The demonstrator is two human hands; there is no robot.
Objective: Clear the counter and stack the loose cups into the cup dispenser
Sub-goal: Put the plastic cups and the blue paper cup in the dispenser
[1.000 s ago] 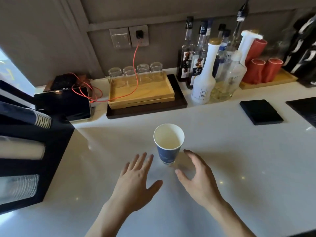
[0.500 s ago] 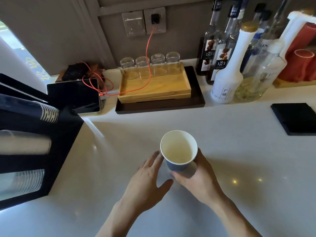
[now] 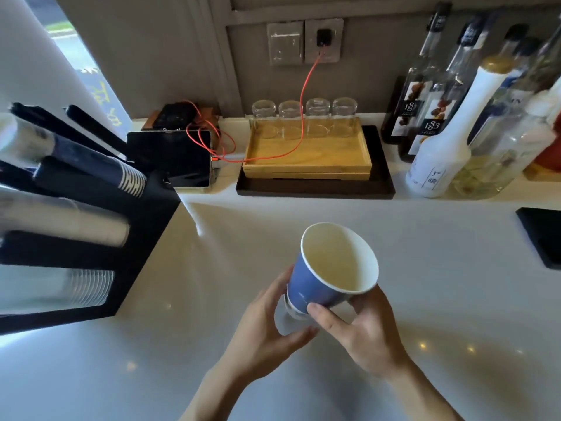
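Note:
A blue paper cup (image 3: 315,287) with a white inside is lifted off the white counter (image 3: 212,268) and tilted, its mouth facing up and to the right. My right hand (image 3: 361,332) grips it from below and the right, thumb across its lower wall. My left hand (image 3: 270,323) touches the cup's base from the left, fingers curled around it. The black cup dispenser (image 3: 142,226) stands at the left, with stacks of dark paper cups, white cups and clear plastic cups lying in its slots.
A wooden tray (image 3: 306,162) on a black tray holds several upturned glasses at the back. A tablet (image 3: 173,159) with a red cable leans beside it. Syrup bottles (image 3: 449,138) crowd the back right. A black mat (image 3: 543,238) lies at the right edge.
My hands closed in on the cup from both sides, took hold of it, and lifted and tilted it off the counter. The view has shifted closer and to the left.

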